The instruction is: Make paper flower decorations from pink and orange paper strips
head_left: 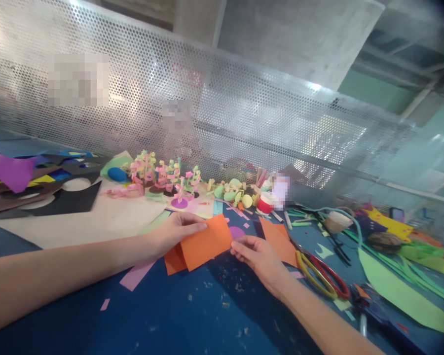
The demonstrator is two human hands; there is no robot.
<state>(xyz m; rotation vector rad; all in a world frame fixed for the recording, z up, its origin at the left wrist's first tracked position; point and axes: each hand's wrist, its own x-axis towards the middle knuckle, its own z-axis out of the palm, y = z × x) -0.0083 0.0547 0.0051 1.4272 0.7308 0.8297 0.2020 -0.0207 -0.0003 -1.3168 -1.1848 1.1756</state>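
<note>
Above the blue table, my left hand (175,230) pinches the upper left part of an orange rectangular sheet (207,245), with the thumb on top. My right hand (259,259) is closed at the sheet's right edge, thumb and fingertips pinched together on it. Whether the sheet is paper or thin foam I cannot tell. Another orange layer (174,261) shows below its left side; I cannot tell whether it is a fold or a separate piece. Right of my right hand lies a second orange sheet (280,242), beside scissors (320,276) with yellow and red handles.
Pink and yellow craft flowers (165,175) stand behind my hands, with a white sheet (126,217) to their left. A red and white container (265,203) is farther back. Green strips and a glue gun-like blue tool (385,315) lie right. A perforated metal screen (222,98) borders the table.
</note>
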